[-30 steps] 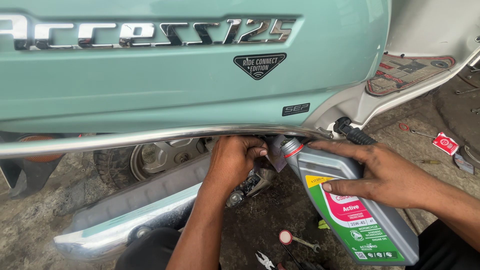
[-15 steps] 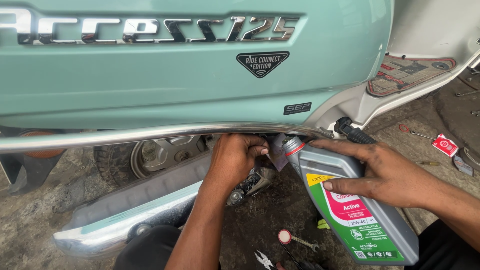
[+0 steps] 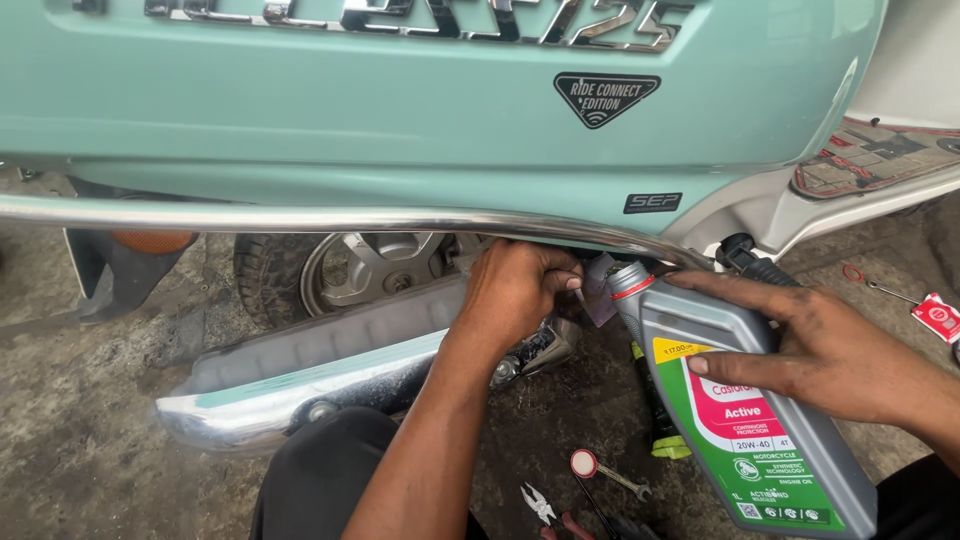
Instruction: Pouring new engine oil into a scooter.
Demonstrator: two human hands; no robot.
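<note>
My right hand (image 3: 815, 350) grips a grey oil bottle (image 3: 770, 450) with a green and pink label. It is tilted, and its red-ringed neck points up-left under the scooter's mint-green side panel (image 3: 400, 120). My left hand (image 3: 515, 290) reaches under the chrome guard rail (image 3: 300, 217) and pinches a small pale funnel (image 3: 598, 290) right at the bottle's mouth. The opening beneath the funnel is hidden by my fingers.
A silver exhaust muffler (image 3: 300, 385) and the rear wheel (image 3: 350, 268) lie left of my left arm. On the dirty concrete floor lie pliers (image 3: 540, 503), a small wrench (image 3: 612, 476), a green-handled tool (image 3: 662, 425) and a red packet (image 3: 938, 318). The footboard mat (image 3: 880, 155) is at the upper right.
The view has shifted, so the scooter sits further right in frame. Both hands and the bottle keep almost the same pose at the funnel.
</note>
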